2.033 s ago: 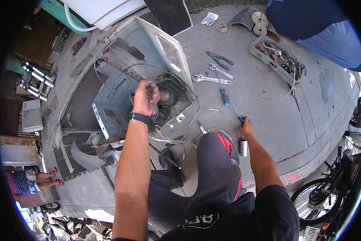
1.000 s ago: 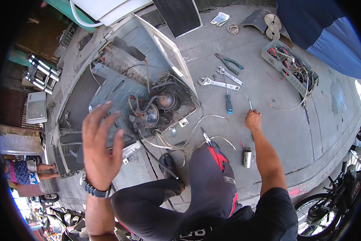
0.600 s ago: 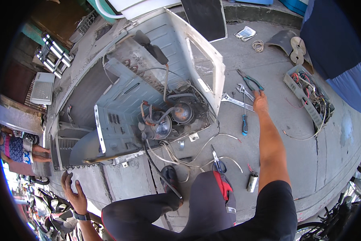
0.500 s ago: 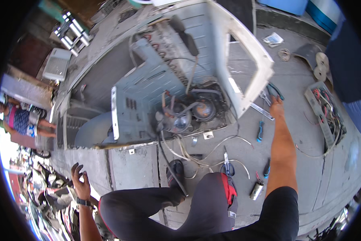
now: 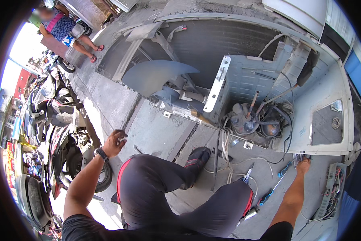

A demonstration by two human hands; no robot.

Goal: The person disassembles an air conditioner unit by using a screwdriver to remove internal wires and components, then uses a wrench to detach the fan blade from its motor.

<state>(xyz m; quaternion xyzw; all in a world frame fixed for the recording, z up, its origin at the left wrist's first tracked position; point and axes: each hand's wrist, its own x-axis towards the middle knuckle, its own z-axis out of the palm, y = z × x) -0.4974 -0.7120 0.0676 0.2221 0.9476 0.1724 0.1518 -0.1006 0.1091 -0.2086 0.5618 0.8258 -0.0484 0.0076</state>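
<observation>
My left hand (image 5: 115, 143) is raised over the ground on the left, a watch on its wrist. Its fingers are loosely curled and apart, with nothing visible in them. At the lower edge of the metal cabinet (image 5: 327, 94), my right hand (image 5: 304, 164) is closed on pliers, whose dark teal handle (image 5: 311, 158) shows beside the fingers. Part of the grip is hidden. The cabinet lies open before me, with a compressor (image 5: 245, 120), pipes and cables inside. Near my right hand lie a blue-handled screwdriver (image 5: 285, 169), another blue-handled tool (image 5: 265, 197) and scissors (image 5: 248, 173).
A large fan blade (image 5: 158, 76) sits in the cabinet's left part. Loose cables (image 5: 228, 160) trail by my shoe. A grey electrical box (image 5: 331, 188) with wires lies at the right. Motorcycles (image 5: 68, 144) stand at the left, and a person (image 5: 68, 30) is at the far left.
The view has turned left, so the cabinet appears further right. My left hand's fingers are more curled. My right hand stays by the cabinet's corner and the pliers.
</observation>
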